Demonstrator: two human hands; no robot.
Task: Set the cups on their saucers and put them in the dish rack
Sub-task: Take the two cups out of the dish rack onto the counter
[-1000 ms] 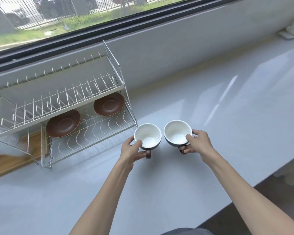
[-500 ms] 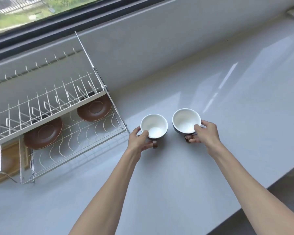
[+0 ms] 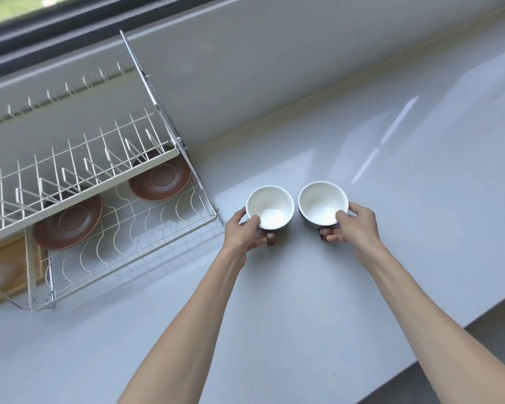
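Two cups, white inside and dark outside with brown handles, stand side by side on the grey counter. My left hand (image 3: 242, 231) grips the left cup (image 3: 270, 206) at its near rim and handle. My right hand (image 3: 352, 224) grips the right cup (image 3: 322, 203) the same way, thumb over the rim. Both cups are upright and empty. Left of them stands a white wire dish rack (image 3: 134, 243) with two tiers. On its lower tier lie two brown saucers: one near the right end (image 3: 161, 182), one further left (image 3: 67, 223), each partly hidden by the upper tier.
The grey counter (image 3: 303, 301) runs along a pale wall under a window. Its front edge drops off at the lower right. A wooden board (image 3: 6, 269) lies under the rack's left end. The rack's upper tier (image 3: 70, 170) holds nothing that I can see.
The view has shifted, so the rack and cups sit a little further right in the frame. Both hands keep their grip on the cups, which have stayed in place on the counter.
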